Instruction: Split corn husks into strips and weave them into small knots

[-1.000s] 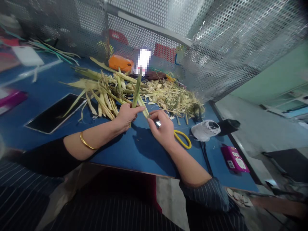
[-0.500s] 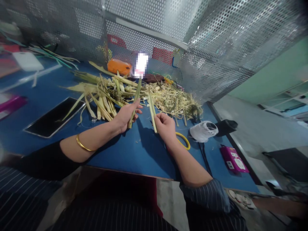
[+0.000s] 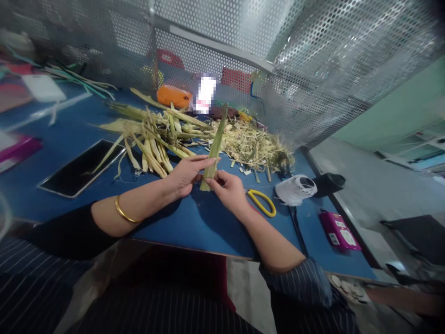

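Observation:
A long, flat, yellow-green leaf strip (image 3: 216, 146) stands tilted between both hands, its tip pointing away from me. My left hand (image 3: 189, 175) grips it from the left, with fingers laid across its lower part. Near its bottom end, my right hand (image 3: 229, 188) pinches it between thumb and fingers. Whether it is one strip or two laid together I cannot tell. Behind the left hand lies a bundle of pale leaf strips (image 3: 153, 148). Beyond the right hand spreads a heap of shredded plant scraps (image 3: 255, 143). Yellow-handled scissors (image 3: 266, 202), partly hidden, lie beside the right wrist.
On the blue table (image 3: 167, 227) are a black flat tablet-like panel (image 3: 78, 171), a white thread spool (image 3: 295, 189), a black roll (image 3: 329, 184) and a purple packet (image 3: 339, 230). An orange pack (image 3: 174, 96) sits before the perforated metal screen (image 3: 215, 46).
Both hands, each holding a strip apart before, have come together. The right hand moved left to the lower end, and the strip between them now looks broader. More of the scissors shows.

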Demonstrator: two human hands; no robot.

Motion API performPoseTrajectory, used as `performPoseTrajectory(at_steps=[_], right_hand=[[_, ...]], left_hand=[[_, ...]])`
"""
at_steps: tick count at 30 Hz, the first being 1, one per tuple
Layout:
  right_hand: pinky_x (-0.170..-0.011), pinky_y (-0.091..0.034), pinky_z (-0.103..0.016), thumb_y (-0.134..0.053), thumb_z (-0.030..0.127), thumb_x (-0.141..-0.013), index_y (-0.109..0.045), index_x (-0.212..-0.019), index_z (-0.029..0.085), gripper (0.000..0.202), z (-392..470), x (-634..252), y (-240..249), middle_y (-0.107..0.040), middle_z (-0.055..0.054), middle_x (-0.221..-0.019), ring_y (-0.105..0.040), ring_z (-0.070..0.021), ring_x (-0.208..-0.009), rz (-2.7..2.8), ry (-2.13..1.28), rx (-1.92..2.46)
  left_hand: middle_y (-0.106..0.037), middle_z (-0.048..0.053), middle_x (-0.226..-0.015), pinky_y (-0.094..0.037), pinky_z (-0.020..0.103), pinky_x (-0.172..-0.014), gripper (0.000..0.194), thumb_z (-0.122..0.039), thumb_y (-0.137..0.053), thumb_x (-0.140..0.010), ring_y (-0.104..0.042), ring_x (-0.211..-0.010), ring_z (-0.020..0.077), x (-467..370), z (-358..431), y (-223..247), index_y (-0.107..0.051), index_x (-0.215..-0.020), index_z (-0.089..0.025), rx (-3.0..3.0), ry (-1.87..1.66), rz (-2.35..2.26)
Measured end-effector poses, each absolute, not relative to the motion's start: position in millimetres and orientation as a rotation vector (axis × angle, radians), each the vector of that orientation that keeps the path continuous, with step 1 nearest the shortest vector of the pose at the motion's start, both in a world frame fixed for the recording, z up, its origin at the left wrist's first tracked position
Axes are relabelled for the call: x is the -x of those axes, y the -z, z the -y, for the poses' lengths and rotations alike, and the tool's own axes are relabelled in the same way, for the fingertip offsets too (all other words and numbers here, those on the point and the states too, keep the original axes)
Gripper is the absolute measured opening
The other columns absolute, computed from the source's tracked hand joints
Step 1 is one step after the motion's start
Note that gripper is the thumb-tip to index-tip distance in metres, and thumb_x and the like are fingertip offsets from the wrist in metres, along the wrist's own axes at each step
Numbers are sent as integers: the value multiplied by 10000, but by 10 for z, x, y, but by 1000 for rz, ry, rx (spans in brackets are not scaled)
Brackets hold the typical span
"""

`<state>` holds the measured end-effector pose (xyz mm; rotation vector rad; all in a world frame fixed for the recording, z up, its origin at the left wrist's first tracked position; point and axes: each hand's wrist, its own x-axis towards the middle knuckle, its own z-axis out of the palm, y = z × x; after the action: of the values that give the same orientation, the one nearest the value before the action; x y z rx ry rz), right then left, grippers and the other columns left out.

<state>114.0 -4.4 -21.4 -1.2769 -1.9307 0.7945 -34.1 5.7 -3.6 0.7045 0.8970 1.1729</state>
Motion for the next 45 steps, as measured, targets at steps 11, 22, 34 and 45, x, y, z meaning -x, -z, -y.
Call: performPoseTrajectory(at_steps=[11,22,34,45], right_hand=[[-557,-326,-245,-566,413,-828,-594,-698,179,270,-1,-1201,164,-462,36,-573,-412,-106,-558,1696,-1091,1150],[-566,-338,-237,-504,360,-870,-602,-704,192,256,30,-1214,152,-508,23,-608,-437,-115,-583,1792,-678,1221],[-526,-304,-236,-542,361,-845,-579,-676,189,244,7,-1214,158,-452,41,-567,-383,-99,-540,1643,-800,1173],[-572,-369,-246,-521,299,-843,-587,-931,199,148,-29,-1246,188,-507,28,-681,-430,-111,-597,1589,-689,1204]], left_hand=[[-685,50,-825,-482,253,-681,255,-394,-709,-750,-600,-744,140,445,-142,56,-696,-823,-150,-786,-1164,-819],[-668,53,-841,-465,239,-629,217,-241,-740,-677,-599,-713,121,385,-67,88,-653,-838,-124,-1103,-1086,-995],[-627,-11,-797,-459,222,-564,428,-127,-622,-677,-550,-544,81,363,-70,128,-496,-1084,-167,-1467,-1281,-1195],[-634,-4,-651,-480,224,-539,351,-103,-611,-645,-565,-531,98,355,-17,-25,-604,-995,-123,-1031,-1137,-994]])
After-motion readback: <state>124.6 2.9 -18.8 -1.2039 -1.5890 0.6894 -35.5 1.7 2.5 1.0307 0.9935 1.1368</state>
